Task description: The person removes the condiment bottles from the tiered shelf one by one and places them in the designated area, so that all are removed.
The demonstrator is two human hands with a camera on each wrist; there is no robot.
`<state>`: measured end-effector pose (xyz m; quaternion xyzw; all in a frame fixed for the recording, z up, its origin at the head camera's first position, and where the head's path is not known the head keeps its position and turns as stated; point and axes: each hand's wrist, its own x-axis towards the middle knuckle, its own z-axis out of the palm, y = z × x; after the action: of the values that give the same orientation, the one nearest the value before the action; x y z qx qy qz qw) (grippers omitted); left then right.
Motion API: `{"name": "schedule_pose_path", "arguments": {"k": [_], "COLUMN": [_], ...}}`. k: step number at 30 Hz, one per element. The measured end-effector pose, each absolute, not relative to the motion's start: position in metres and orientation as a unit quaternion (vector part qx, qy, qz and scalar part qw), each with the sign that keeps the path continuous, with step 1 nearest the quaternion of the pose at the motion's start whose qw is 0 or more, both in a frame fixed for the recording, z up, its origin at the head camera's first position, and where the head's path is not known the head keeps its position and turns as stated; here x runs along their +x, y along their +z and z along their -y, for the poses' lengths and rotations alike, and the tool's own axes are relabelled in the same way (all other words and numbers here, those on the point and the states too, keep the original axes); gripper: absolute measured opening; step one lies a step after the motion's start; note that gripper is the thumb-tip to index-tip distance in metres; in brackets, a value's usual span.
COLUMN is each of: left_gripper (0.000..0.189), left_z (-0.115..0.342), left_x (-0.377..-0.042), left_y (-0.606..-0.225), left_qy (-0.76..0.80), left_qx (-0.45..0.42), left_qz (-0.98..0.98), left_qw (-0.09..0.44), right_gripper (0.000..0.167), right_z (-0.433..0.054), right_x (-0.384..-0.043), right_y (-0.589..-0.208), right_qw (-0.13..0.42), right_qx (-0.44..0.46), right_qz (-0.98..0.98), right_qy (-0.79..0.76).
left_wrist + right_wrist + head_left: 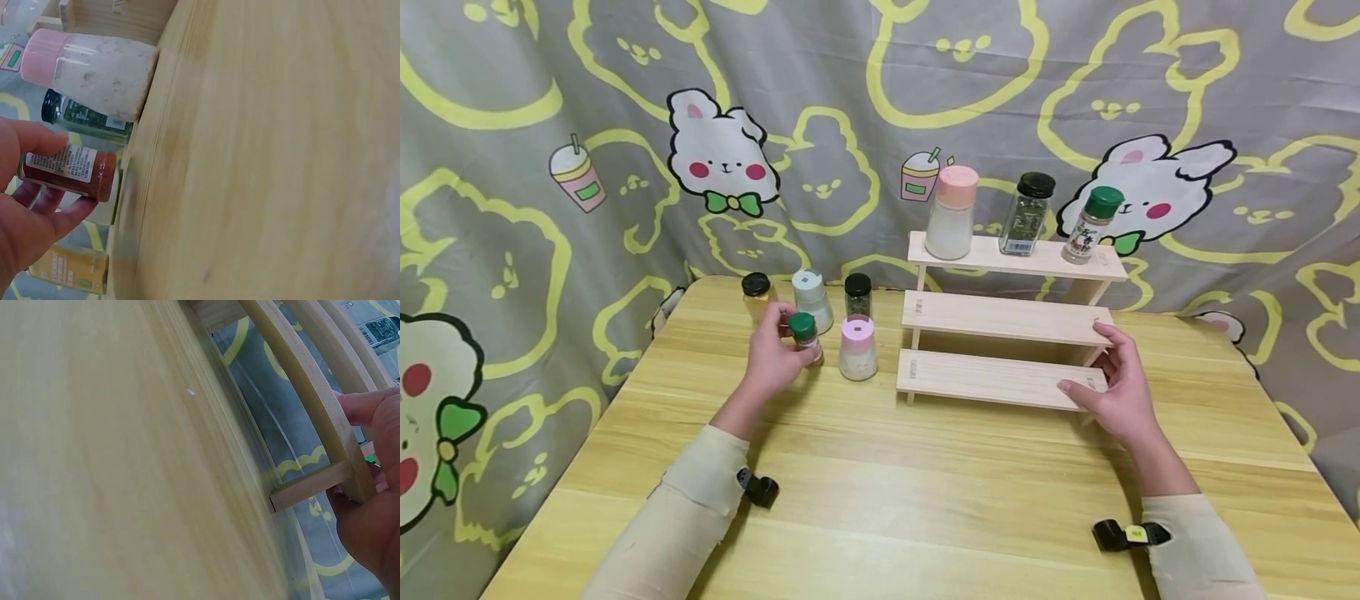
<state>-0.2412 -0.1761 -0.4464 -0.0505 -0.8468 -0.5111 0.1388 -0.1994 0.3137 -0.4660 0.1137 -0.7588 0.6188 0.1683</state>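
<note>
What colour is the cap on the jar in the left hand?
Green cap; it shows best in the head view.

From my end, rack (1007, 318) looked matt, smooth wood. Tabletop (925, 500) showed wood grain, faint gloss. I read held jar (105, 178) as glossy, glass or clear plastic, label (69, 164) papery. Curtain (820, 67) was creased cloth.

The green-capped jar (806, 338) seems reddish-brown around its white label (69, 162), though the left wrist view is dim. The tiered shelf (1000, 318) is pale cream wood; the bench (910, 500), yellower with streaked grain. The grey curtain (820, 62) is yellow-patterned, with white, red-cheeked rabbits (724, 146).
</note>
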Motion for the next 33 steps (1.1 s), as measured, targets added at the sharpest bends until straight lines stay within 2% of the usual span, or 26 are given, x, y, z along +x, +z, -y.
{"name": "schedule_pose_path", "arguments": {"k": [25, 33], "left_gripper": [0.072, 0.071], "left_z": [0.178, 0.182], "left_x": [-0.238, -0.238], "left_y": [-0.446, -0.428], "left_qy": [-0.522, -0.532], "left_qx": [-0.045, -0.083], "left_qz": [0.846, 0.834], "left_qw": [0.099, 0.12], "right_gripper": [0.101, 0.101], "right_z": [-0.314, -0.315], "right_x": [-0.198, -0.198], "right_y": [-0.466, -0.467], "right_qw": [0.168, 0.168], "right_qx": [0.113, 0.113], "right_qz": [0.764, 0.764], "right_qy": [0.613, 0.613]}}
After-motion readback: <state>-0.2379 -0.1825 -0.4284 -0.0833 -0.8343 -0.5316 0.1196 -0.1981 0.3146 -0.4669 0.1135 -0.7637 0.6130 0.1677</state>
